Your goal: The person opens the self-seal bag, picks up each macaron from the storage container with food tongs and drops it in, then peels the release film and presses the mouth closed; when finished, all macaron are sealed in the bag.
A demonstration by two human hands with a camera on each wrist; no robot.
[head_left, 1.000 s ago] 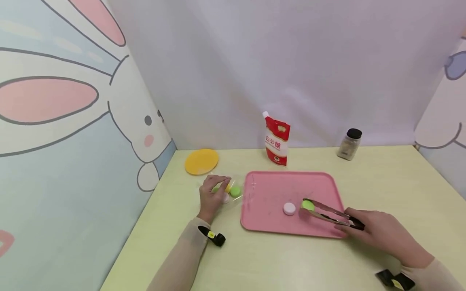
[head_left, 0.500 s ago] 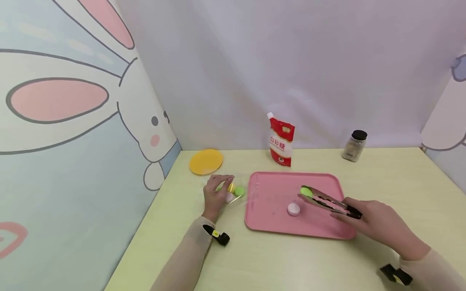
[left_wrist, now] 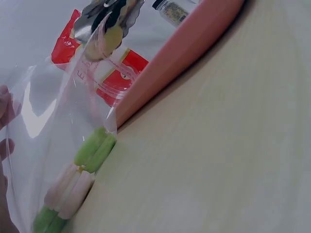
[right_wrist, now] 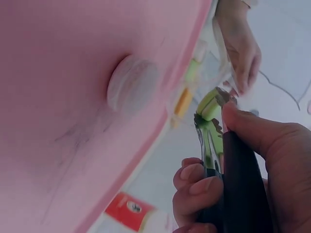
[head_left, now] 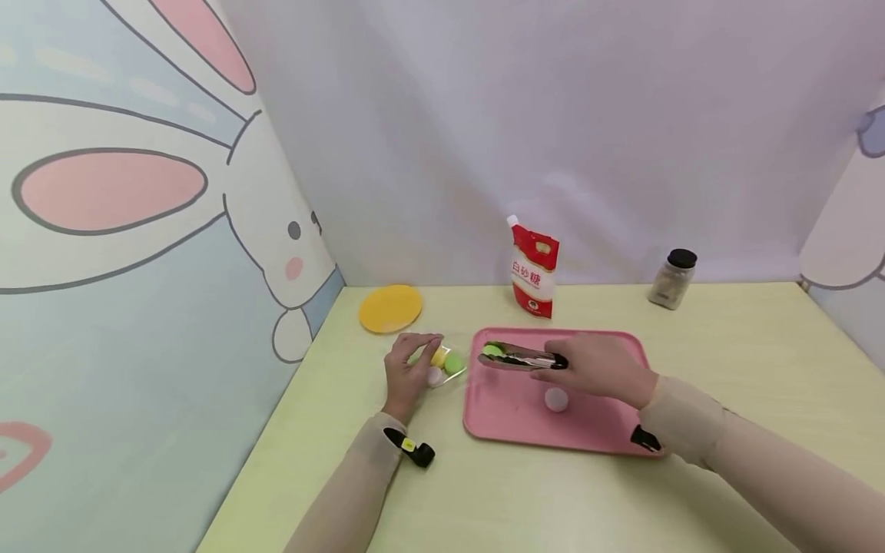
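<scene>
My left hand [head_left: 408,374] pinches the top of a clear plastic bag [left_wrist: 43,121], in which green, yellow and pale macarons lie. In my right hand [head_left: 600,367] are metal tongs [head_left: 520,358] with dark handles. A green macaron [right_wrist: 210,104] is clamped between their tips, above the left part of the pink tray [head_left: 512,427] and near the bag. A pale macaron [head_left: 556,399] rests on the tray, below my right hand in the head view.
A red and white pouch [head_left: 535,270] stands behind the tray. The black-lidded jar [head_left: 673,279] is at the back right, and a yellow plate [head_left: 390,309] lies behind my left hand.
My right hand has lifted the green macaron with the tongs and carried it left across the tray towards the bag. The left hand keeps its grip on the bag.
</scene>
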